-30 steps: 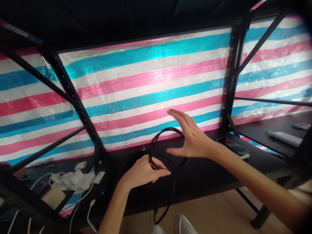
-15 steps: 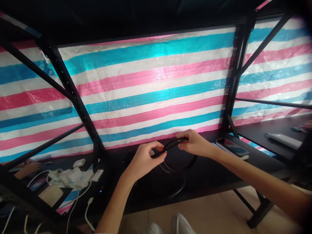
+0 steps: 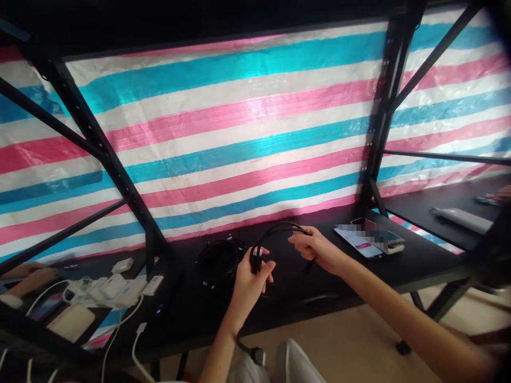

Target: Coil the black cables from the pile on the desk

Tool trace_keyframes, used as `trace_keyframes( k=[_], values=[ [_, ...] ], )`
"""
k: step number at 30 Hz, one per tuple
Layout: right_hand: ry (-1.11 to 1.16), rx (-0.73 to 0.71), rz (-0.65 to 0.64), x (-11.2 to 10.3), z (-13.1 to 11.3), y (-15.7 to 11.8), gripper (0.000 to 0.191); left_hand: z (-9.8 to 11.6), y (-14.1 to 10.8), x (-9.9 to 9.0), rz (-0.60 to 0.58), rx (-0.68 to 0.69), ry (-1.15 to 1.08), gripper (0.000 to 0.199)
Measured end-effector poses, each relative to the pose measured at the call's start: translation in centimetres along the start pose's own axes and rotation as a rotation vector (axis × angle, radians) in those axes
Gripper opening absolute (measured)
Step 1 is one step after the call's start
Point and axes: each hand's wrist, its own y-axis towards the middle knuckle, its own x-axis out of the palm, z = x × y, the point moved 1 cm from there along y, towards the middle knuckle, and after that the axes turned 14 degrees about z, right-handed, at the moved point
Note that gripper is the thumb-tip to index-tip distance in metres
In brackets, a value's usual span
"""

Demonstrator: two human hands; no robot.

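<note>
A black cable arches between my two hands above the black shelf. My left hand is closed around a gathered bundle of it, thumb over the strands. From beneath that hand one end hangs down past the shelf's front edge, with a dark plug above my lap. To the right, my right hand pinches the other side of the arch, fingers curled. Behind and left of my left hand lies a coil of black cables with small pale tips.
On the shelf, a phone with a lit screen and a dark-screened phone lie at right. A loaded white power strip is at left, near another person's hands. Black posts frame both sides, before a striped sheet.
My left hand has turned more upright around the bundle, and my right hand has dropped slightly. The plug end now hangs into view, and the coil and lit phone show more fully.
</note>
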Motion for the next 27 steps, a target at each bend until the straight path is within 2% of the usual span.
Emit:
trace_keyframes(
  k=[1, 3, 5, 9, 12, 14, 19, 22, 25, 27],
  values=[
    [-0.024, 0.068, -0.093, -0.5, 0.1, -0.2, 0.038, -0.3, -0.1, -0.4, -0.056, -0.004, 0.002, 0.042],
    [-0.047, 0.157, -0.217, -1.3, 0.0, -0.3, 0.036, -0.9, -0.1, -1.0, -0.07, -0.005, -0.003, 0.043],
    [-0.038, 0.182, -0.24, -2.0, -0.1, 0.1, 0.04, -1.5, -0.2, -1.4, -0.034, -0.027, 0.007, 0.043],
    [-0.084, 0.211, -0.158, -2.8, 0.2, 1.3, 0.06, -2.3, -0.4, -1.2, -0.013, -0.098, 0.046, 0.046],
    [-0.187, 0.155, -0.139, -2.6, 0.9, 1.7, 0.056, -2.2, -0.4, -0.7, 0.044, -0.104, 0.025, 0.049],
    [-0.168, 0.108, -0.098, -2.1, 1.6, 1.7, 0.051, -2.0, -0.3, -0.4, 0.103, -0.091, 0.004, 0.05],
    [0.16, 0.066, 0.228, -0.9, 3.1, 1.8, 0.05, -2.1, 0.0, 0.5, 0.145, -0.022, -0.157, 0.057],
    [0.333, 0.011, 0.346, -0.3, 3.9, 1.8, 0.051, -3.1, -0.6, 1.0, 0.209, -0.099, -0.108, 0.071],
    [0.424, -0.061, 0.369, 0.2, 5.0, 1.8, 0.055, -4.2, -1.7, 1.4, 0.279, -0.211, -0.061, 0.051],
    [0.391, -0.09, 0.308, 0.2, 5.6, 2.0, 0.056, -4.9, -2.3, 1.3, 0.281, -0.241, -0.078, 0.038]
  ],
)
